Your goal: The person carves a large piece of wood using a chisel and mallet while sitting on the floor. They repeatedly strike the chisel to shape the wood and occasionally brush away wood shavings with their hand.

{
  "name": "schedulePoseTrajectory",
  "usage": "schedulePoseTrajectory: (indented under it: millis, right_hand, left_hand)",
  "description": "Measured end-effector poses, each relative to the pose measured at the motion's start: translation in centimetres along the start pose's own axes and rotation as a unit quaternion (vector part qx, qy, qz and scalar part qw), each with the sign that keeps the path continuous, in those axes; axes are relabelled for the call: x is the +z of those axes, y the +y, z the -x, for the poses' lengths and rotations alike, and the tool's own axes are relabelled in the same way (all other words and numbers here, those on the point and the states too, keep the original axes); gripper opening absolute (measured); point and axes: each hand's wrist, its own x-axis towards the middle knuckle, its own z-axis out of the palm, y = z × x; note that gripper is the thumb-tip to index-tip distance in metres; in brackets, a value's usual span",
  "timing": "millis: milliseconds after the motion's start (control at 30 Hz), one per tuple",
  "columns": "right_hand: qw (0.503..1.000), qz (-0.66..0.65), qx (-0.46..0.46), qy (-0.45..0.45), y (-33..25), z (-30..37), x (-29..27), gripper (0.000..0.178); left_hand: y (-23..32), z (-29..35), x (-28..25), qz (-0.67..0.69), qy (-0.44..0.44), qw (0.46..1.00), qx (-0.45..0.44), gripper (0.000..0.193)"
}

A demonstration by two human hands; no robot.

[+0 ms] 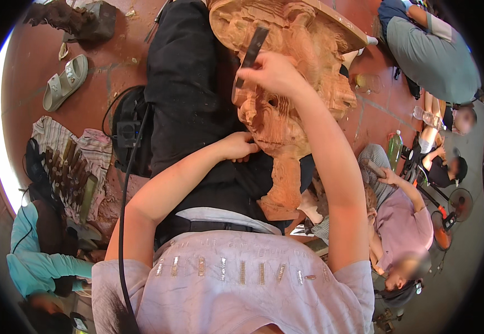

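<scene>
Beneath the right grip (pixel 276 72) and dark bar (pixel 255 49), the wooden carving (pixel 282 127)

No text, label, number or sign is readable — neither on the carved wood (pixel 325 72), right out to its edges, nor on the shirt (pixel 220 303) (its shiny strips (pixel 223 269) form no legible characters).

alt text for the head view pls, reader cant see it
A bare right hand holds a dark, narrow flat strip over a large, tan carved wooden piece, the bare left hand at its edge. A pale grey sandal lies on the red tiled floor; a person in a turquoise top and one in a pink top are nearby.
</scene>
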Motion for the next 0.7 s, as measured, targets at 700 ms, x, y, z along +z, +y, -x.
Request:
schedulePoseTrajectory:
  millis: [700]
  right_hand:
    - [0.999,-0.032,0.008,0.029,0.4,0.3,0.3,0.028]
  left_hand:
    - [-0.2,-0.2,0.1,0.012,0.022,1.0,-0.007,0.03]
